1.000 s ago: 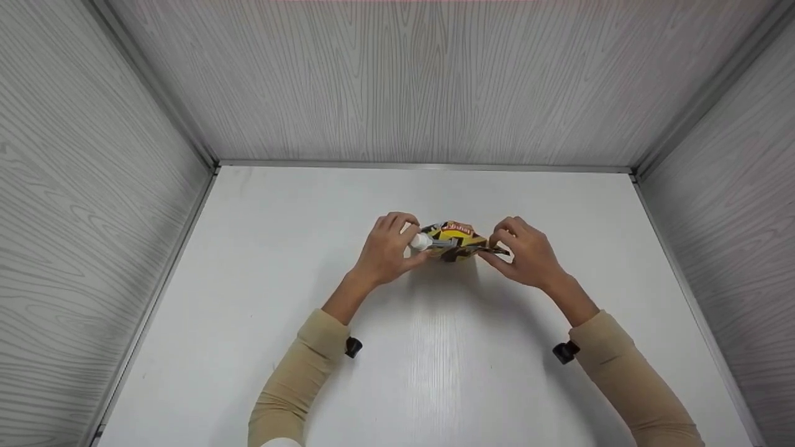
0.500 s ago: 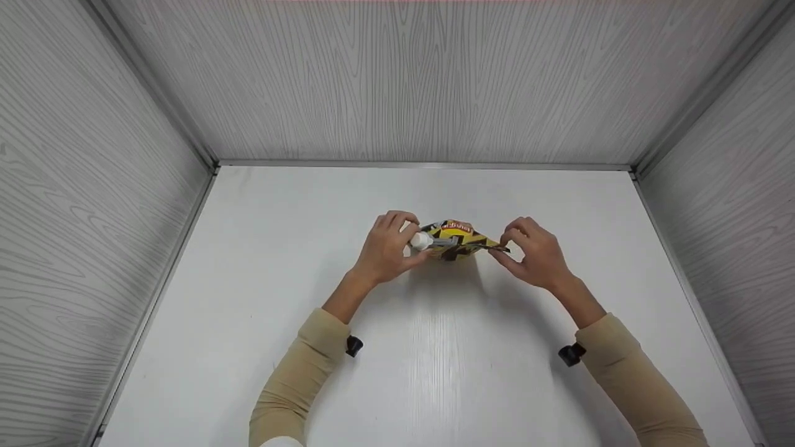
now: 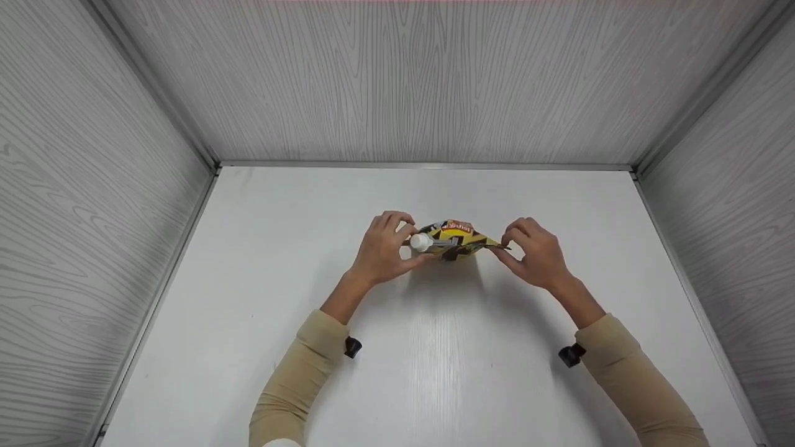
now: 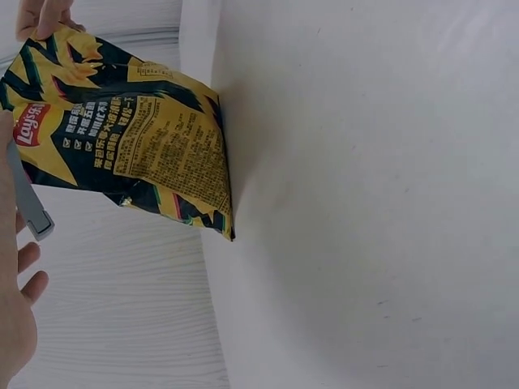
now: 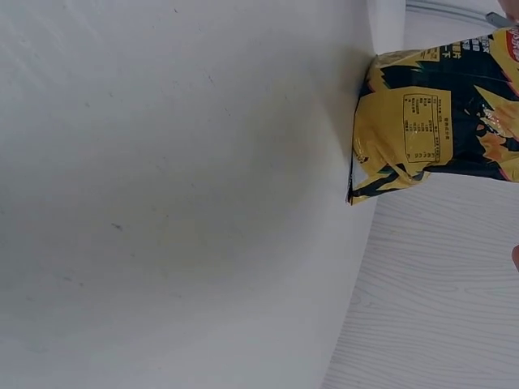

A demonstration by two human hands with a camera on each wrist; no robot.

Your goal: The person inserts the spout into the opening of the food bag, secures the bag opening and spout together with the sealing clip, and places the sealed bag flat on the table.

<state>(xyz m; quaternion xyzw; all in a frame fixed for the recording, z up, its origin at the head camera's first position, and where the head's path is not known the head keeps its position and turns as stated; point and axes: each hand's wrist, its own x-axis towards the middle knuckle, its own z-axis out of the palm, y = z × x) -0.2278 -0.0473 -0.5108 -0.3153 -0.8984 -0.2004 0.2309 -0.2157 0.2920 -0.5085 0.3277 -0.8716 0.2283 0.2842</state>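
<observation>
A yellow and black Lay's chip bag stands upright on the white table, its top edge facing up between both hands. My left hand grips a grey bag clip with a round white cap, at the left part of the bag's top edge. In the left wrist view the grey arm of the clip sticks out at an angle beside the bag. My right hand pinches the right corner of the top edge between thumb and fingers. In the right wrist view the bag shows a printed panel.
The white table spreads around the bag. Pale wood-grain walls enclose it at the back and both sides, with grey metal strips along the edges. A black wrist camera sits at each sleeve.
My right hand has slid a little to the right along the bag's top edge to its corner. The white cap has turned slightly in my left hand, which has otherwise barely moved.
</observation>
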